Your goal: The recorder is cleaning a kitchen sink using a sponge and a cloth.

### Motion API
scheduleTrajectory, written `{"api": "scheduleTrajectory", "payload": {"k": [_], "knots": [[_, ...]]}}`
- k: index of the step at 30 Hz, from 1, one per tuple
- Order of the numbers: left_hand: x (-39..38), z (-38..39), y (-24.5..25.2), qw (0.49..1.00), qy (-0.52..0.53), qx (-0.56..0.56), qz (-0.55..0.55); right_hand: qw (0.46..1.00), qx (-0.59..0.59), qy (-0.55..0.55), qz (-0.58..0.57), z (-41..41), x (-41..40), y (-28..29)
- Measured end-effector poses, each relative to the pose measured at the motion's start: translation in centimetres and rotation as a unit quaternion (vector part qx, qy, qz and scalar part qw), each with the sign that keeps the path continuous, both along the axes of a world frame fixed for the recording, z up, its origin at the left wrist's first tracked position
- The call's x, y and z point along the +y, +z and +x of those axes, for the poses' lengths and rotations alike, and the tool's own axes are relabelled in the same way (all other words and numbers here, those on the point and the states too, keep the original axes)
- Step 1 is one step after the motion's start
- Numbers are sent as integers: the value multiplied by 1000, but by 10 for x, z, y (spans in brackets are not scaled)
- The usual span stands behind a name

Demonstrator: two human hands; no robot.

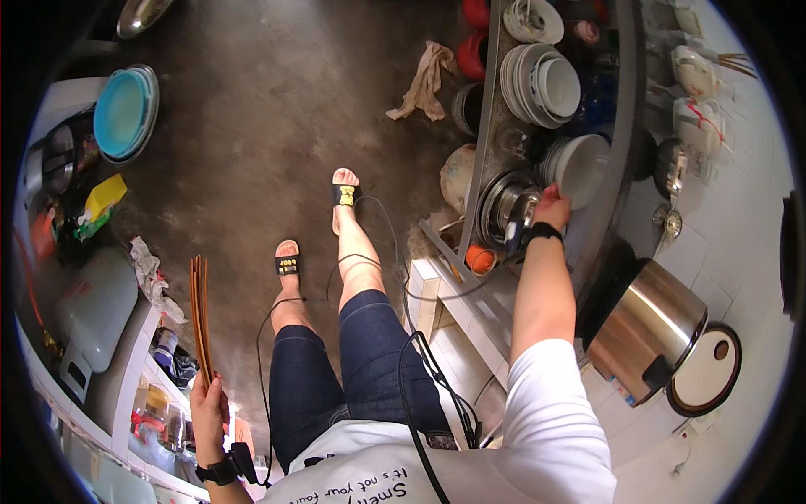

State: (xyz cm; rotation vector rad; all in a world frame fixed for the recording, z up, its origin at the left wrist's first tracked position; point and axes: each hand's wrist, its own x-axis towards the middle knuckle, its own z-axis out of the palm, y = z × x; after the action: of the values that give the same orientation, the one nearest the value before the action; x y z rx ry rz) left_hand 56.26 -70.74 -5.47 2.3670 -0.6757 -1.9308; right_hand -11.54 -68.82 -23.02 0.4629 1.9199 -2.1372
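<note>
A bundle of thin brown chopsticks stands upright in my left hand, whose fingers are closed round their lower ends. My right hand reaches over the shelf at the right, beside a stack of white plates and steel bowls. Its fingertips are partly hidden, and whether they hold anything does not show. Farther along the shelf are stacked white bowls. An orange object lies near the steel bowls.
A steel pot and a round lid are at the right. Black cables hang across my legs. A cloth lies on the floor by the shelf. Turquoise basins and a yellow sponge are at the left.
</note>
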Motion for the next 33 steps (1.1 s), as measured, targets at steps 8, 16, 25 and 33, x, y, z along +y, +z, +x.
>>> {"api": "scheduleTrajectory", "payload": {"k": [8,16,25,33], "knots": [[-38,-59,-16,999,-9,2,46,976,85,-169,110,-103,-9,-25],[-68,-88,-30,998,-6,2,64,972,78,-169,146,-199,47,-52],[-99,-123,-7,998,-34,-17,57,968,23,-217,124,-148,23,-79],[-99,-145,-7,996,-44,-53,62,972,1,-181,151,-141,42,-83]]}}
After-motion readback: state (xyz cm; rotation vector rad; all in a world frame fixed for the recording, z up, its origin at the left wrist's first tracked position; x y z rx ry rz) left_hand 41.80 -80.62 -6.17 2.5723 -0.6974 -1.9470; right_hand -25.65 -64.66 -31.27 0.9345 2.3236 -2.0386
